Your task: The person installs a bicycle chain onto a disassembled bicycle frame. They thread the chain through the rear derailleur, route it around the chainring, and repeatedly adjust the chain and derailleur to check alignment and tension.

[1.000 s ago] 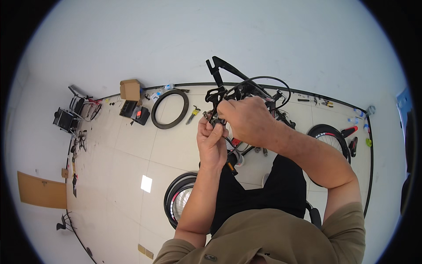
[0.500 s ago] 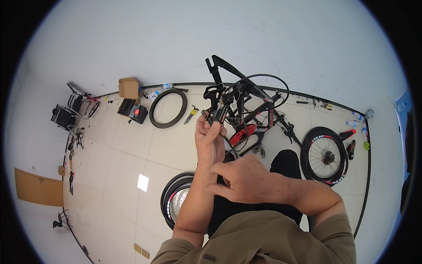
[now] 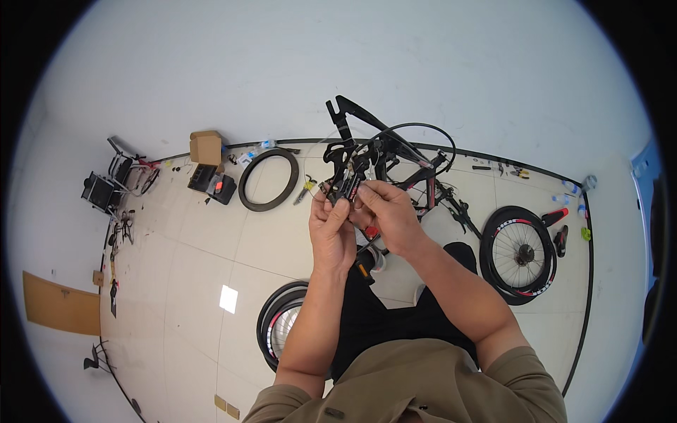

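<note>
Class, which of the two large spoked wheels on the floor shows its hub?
The right-hand wheel; its dark hub shows, whereas the left forearm hides the middle of the lower-left wheel.

Shirt (image 3: pixel 451 366) olive-brown, plain matte cloth, lightly creased, front rounded. Left sleeve (image 3: pixel 276 405) and right sleeve (image 3: pixel 527 377) short, same cloth as shirt, loose hems round upper arms. Small dark oblong badge (image 3: pixel 334 413) on left chest of shirt. Small dark button (image 3: pixel 423 407) near middle of shirt. Trousers (image 3: pixel 395 324) black, plain, showing beyond shirt front. Forearms (image 3: pixel 319 310) bare beyond shirt sleeves; left fingers (image 3: pixel 338 213), right fingers (image 3: pixel 372 199) bare too.
</note>
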The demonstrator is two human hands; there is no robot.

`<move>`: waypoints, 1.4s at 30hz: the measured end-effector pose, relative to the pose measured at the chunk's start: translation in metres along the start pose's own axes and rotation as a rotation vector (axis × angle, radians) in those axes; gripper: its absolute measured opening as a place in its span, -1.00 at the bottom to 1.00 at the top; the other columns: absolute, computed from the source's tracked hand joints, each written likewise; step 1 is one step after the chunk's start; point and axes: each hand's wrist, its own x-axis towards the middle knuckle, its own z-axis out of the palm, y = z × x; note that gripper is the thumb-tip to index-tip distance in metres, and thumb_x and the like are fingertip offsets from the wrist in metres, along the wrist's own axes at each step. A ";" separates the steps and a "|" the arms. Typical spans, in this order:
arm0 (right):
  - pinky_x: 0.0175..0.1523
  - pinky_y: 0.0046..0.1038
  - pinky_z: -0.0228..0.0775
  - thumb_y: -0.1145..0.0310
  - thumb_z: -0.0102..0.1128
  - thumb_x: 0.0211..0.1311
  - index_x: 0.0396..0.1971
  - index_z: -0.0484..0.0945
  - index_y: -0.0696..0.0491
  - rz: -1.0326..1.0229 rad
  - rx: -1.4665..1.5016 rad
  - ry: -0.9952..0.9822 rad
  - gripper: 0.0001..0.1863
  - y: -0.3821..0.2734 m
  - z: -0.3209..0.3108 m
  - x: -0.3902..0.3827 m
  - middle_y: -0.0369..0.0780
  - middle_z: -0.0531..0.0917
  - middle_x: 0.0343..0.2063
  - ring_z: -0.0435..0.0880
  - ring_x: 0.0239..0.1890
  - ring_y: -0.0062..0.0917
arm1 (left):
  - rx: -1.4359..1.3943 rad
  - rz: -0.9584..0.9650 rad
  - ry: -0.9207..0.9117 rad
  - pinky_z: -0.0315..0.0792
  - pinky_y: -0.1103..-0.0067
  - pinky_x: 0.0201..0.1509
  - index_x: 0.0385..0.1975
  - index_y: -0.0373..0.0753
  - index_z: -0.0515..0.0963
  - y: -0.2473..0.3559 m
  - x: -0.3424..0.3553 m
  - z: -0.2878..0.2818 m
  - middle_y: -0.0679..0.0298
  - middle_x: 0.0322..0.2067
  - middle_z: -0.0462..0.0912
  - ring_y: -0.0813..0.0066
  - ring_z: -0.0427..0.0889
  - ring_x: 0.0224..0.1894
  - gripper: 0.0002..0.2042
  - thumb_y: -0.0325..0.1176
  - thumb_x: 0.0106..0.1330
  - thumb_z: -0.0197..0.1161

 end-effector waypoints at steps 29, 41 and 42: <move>-0.41 -0.52 0.45 0.46 0.11 0.25 -0.26 0.54 0.24 -0.066 -0.328 0.168 -0.84 -0.105 -0.029 -0.061 -0.38 0.42 -0.73 0.30 -0.72 -0.74 | 0.090 0.067 0.062 0.35 0.59 -0.29 -0.06 -0.19 0.42 0.006 -0.002 0.001 0.37 -0.32 0.57 0.60 0.45 -0.40 -0.70 -0.41 0.27 0.35; 0.16 -0.38 0.35 0.60 0.16 0.22 0.00 0.50 0.23 -0.999 -1.110 0.391 -0.67 -0.098 -0.040 -0.049 -0.11 0.58 -0.11 0.55 -0.02 -0.35 | 0.076 0.157 0.083 0.37 0.58 -0.25 0.12 -0.25 0.34 0.026 -0.005 0.027 0.31 -0.25 0.61 0.56 0.53 -0.32 -0.45 -0.44 0.14 0.43; 0.17 -0.37 0.35 0.58 0.16 0.23 0.02 0.50 0.23 -1.020 -1.146 0.366 -0.67 -0.104 -0.039 -0.040 -0.10 0.59 -0.11 0.55 -0.01 -0.33 | 0.040 0.163 0.043 0.37 0.57 -0.24 0.15 -0.25 0.33 0.026 -0.005 0.027 0.30 -0.23 0.62 0.55 0.55 -0.30 -0.42 -0.45 0.12 0.43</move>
